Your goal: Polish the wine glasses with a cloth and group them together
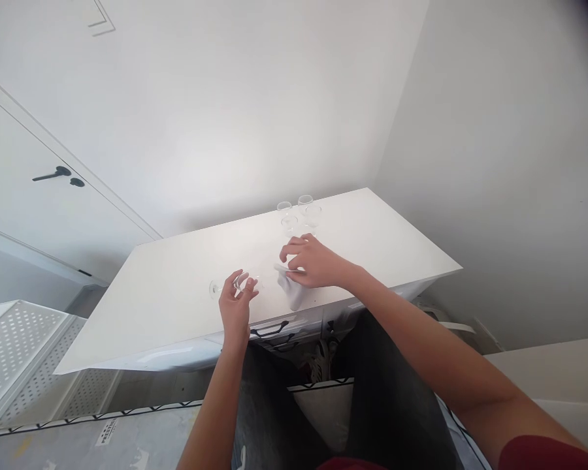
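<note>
Tilted on its side, a clear stemmed glass (242, 282) is gripped by my left hand (236, 301) just above the dresser top. Its round foot points left and its bowl points right. A pale grey-white cloth (293, 292) hangs from my right hand (310, 262), pinched between thumb and fingers, a short way right of the glass. The cloth droops onto the front part of the white top. Beyond my right hand, several clear glasses (289, 222) stand grouped near the back edge.
The white dresser top (176, 294) stands against the wall, with dark drawer handles (270, 329) on its front. On the left are a door with a black handle (53, 173) and a white perforated rack (24, 339). My legs are close to the drawers.
</note>
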`<control>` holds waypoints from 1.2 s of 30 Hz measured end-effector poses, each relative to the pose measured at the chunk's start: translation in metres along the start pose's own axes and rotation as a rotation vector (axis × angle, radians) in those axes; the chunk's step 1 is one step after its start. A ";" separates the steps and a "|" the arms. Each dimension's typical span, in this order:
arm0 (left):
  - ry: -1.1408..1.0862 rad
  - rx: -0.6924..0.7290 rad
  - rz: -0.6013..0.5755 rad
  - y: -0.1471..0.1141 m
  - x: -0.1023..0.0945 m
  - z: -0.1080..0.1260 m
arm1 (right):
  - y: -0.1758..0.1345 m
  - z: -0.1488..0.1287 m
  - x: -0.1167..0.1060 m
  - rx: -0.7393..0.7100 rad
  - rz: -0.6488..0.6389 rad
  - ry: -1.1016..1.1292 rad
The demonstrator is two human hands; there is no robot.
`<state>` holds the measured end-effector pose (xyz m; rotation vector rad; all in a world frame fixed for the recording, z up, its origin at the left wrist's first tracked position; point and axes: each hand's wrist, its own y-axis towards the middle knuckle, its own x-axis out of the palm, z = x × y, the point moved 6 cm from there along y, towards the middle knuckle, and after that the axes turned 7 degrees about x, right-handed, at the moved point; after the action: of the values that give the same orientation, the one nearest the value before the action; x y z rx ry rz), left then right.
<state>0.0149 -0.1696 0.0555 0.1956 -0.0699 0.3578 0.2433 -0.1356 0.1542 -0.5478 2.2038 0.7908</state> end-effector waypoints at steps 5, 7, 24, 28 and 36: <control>0.066 0.055 0.100 -0.010 0.002 0.012 | -0.053 0.029 -0.017 0.494 0.742 0.409; 0.047 0.067 0.133 -0.016 0.006 0.016 | -0.072 0.038 0.011 0.699 0.898 0.617; -0.009 0.071 -0.271 -0.026 0.038 0.019 | -0.055 -0.023 0.076 0.307 0.220 0.737; -0.196 0.180 -0.345 -0.026 0.043 0.029 | -0.059 -0.020 0.081 0.400 0.205 1.298; -0.070 0.160 -0.310 -0.023 0.045 0.025 | -0.058 -0.008 0.083 0.468 0.189 0.823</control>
<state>0.0640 -0.1806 0.0807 0.3727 -0.0788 0.0470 0.2194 -0.1946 0.0752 -0.4734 3.1032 0.0878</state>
